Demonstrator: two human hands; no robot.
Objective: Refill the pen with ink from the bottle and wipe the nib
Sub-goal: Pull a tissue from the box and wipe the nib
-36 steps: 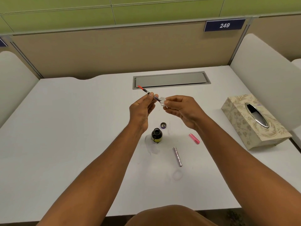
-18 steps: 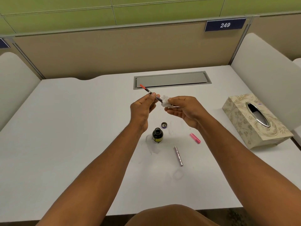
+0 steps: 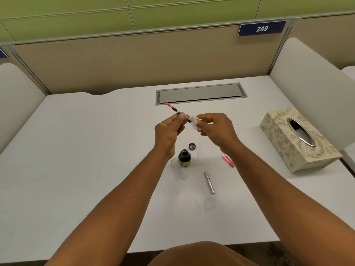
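Note:
My left hand (image 3: 169, 129) pinches the thin pen insert (image 3: 175, 110), whose red end points up and to the left. Its nib end goes into a small wad of white tissue (image 3: 194, 122), which my right hand (image 3: 217, 129) pinches around it. Both hands are held above the white desk (image 3: 86, 150). Below them stands the open black ink bottle (image 3: 184, 158), with its cap (image 3: 192, 146) lying just behind it. A silver pen barrel (image 3: 209, 182) and a pink pen piece (image 3: 228, 161) lie on the desk near the bottle.
A patterned tissue box (image 3: 295, 139) sits at the right of the desk. A grey cable-tray lid (image 3: 200, 93) is set into the desk behind my hands. Beige partitions close off the back and sides. Faint smears mark the desk near the bottle.
The tissue in my right hand has shifted slightly along the nib end of the pen insert. Both hands stay close together in about the same place.

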